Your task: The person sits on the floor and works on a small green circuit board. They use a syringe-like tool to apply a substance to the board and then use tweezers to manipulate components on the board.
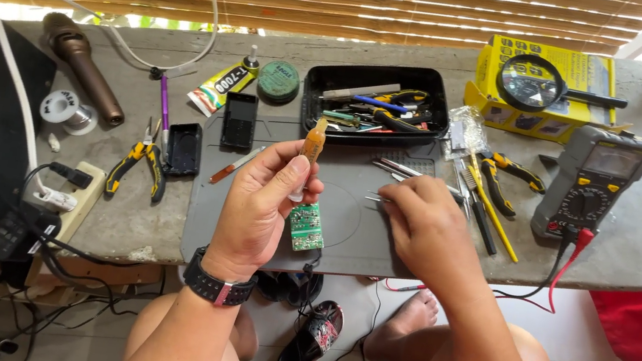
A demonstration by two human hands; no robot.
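Pliers (138, 166) lie near the table's (637, 248) left front edge. The left hand (260, 210) holds an amber syringe (310, 153) upright, tip up, with a green circuit board (306, 227) against its palm. The right hand (426, 223), fingers curled, touches tweezers (400, 170) on the grey mat (346, 236), which lies bare between the hands.

Head camera looks steeply down, near the workbench (637, 248).

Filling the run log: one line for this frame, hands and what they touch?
left hand: holds amber syringe and green circuit board | right hand: on tweezers | surface: grey work mat
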